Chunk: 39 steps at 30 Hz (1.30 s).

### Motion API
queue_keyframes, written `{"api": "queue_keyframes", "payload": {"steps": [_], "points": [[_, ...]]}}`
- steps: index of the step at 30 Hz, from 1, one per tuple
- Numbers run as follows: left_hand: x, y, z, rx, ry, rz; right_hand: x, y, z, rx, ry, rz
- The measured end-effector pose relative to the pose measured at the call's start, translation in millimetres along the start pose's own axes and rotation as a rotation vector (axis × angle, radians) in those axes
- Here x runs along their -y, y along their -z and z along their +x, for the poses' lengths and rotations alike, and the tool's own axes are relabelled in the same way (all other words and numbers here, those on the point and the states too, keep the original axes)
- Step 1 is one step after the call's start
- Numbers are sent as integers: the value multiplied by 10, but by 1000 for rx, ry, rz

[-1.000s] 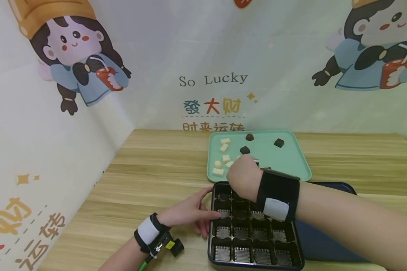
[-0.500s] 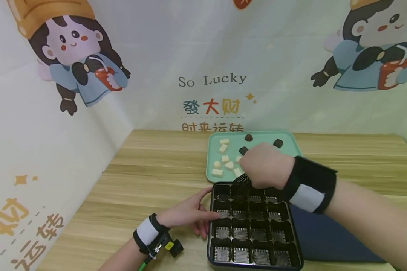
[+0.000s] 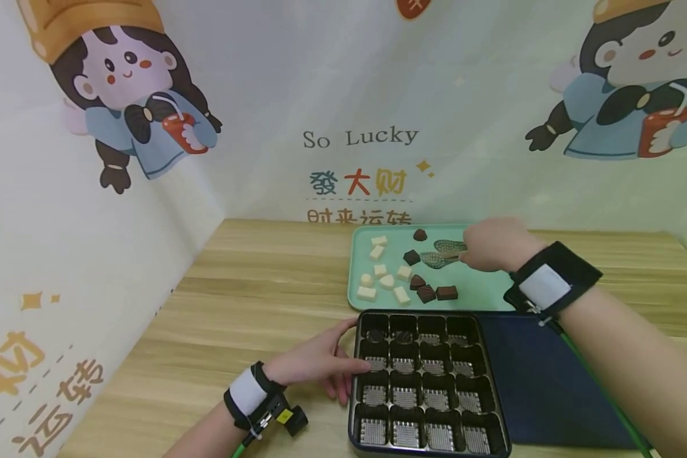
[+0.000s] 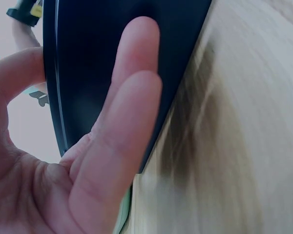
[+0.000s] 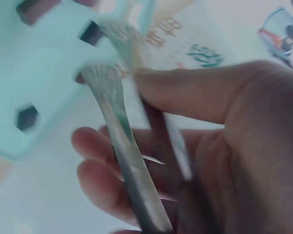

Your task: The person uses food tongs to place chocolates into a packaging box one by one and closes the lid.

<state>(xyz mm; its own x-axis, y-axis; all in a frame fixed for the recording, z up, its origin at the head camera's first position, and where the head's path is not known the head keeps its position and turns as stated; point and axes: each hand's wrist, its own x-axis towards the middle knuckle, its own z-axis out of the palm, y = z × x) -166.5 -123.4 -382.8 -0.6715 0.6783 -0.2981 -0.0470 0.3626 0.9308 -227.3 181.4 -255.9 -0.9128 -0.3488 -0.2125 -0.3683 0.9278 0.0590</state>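
A faceted dark piece [image 3: 412, 257] lay on the mint tray [image 3: 483, 286], just left of the tips of the tongs [image 3: 437, 260], whose long axis ran roughly sideways with the ends parted. The right hand [image 3: 500, 243] gripped the tongs and was the nearer hand; the piece lay to its left, outside the tongs. From the left hand [image 3: 315, 361], the piece was well apart, farther back and to the right. That hand's fingers were fairly straight, touching the side of the black box [image 4: 83, 73], which stood on the table [image 3: 252, 286] in front of the tray. The box's two back-left compartments seemed to hold dark pieces, though black plastic made them hard to tell.
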Motion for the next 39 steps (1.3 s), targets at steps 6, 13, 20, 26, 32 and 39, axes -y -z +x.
{"api": "queue_keyframes", "payload": {"steps": [6,13,20,26,32,39], "points": [[24,-21,-2,9,-10,-18,74,-82,309,64,-51,77],[25,-41,34,6,-4,-24,191,-130,542,67,-101,39],[39,-74,58,22,-10,-28,226,-255,607,21,-121,18],[51,-68,67,27,-20,-37,223,-301,643,-3,-102,-8],[37,-57,19,14,-10,-40,156,-237,591,-48,-42,-18],[0,-18,-15,-9,-2,-9,-100,1,179,-121,71,39]]}}
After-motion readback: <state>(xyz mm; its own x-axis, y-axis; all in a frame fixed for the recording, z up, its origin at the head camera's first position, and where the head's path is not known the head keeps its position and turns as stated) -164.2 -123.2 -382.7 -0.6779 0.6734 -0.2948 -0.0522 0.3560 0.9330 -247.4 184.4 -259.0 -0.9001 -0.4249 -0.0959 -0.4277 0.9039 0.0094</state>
